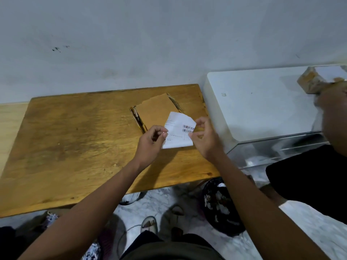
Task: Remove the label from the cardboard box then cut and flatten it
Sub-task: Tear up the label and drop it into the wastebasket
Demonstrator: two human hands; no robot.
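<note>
Bottom of frame: marble-patterned floor [309, 228], a sandalled foot [149, 223] at bottom centre, a dark round bin [219, 207] with white scraps in it just right of centre, tucked by the table's near right corner.

Both forearms come up from the bottom edge toward mid-frame. Left hand [150, 142] pinches the left edge of the label [178, 132] between thumb and fingertips, the other fingers curled. Right hand [204, 137] pinches the label's right edge the same way. Label is a white sheet with two barcode strips, held off the surface between the two hands, centre of frame; its top edge looks torn and uneven.

Just behind the label: cardboard box [155, 111], brown, lying low on the wooden table [75, 137], centre and slightly above mid-frame. Its top face is bare brown with a ragged upper edge. Label overlaps the box's lower right corner in the picture; cannot tell whether they touch.

Right of the table: white cabinet [262, 102] with a glass front below its top. Far right edge: a second person's arm [334, 113], blurred, dark clothing below it. Upper right corner: another box [319, 79], brown sides and white top, at that arm's hand; grip not readable.

Background: plain pale wall [150, 34] with a few dark specks at upper left.
</note>
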